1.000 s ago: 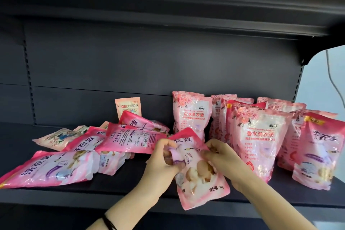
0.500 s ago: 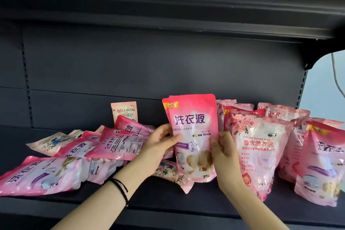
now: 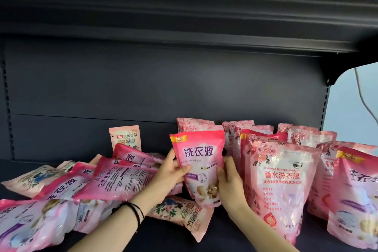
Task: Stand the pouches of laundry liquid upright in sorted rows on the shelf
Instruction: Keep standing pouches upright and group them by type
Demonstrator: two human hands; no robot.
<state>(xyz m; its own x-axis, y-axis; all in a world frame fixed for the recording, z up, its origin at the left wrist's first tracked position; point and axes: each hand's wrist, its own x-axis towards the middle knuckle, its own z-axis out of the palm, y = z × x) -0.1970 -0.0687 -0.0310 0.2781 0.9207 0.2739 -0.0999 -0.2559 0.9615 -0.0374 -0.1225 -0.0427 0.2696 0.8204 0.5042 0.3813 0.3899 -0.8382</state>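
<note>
Pink plastic makes up the pouch [image 3: 199,161] held upright near the middle of the shelf [image 3: 225,235], with a yellow NEW tag at its top left corner. The left hand [image 3: 169,172] grips its left edge, thumb across the front and fingers behind. The right hand [image 3: 230,180] holds the right edge lower down, fingers curled round it. The pouch's bottom is just over a flat floral pouch [image 3: 180,213] lying toward the shelf's front edge; whether the two touch cannot be told. Behind it, a back-row pouch [image 3: 196,125] stands against the rear panel. Toward the shelf's right end, upright pouches stand in rows, led by a large floral pouch [image 3: 282,186] just beside the right hand and a pink end pouch [image 3: 356,200]. Toward the left end lies a heap of fallen pouches [image 3: 114,180], overlapping. A small sachet [image 3: 125,138] leans on the rear panel. A black band [image 3: 137,210] circles the left wrist.
</note>
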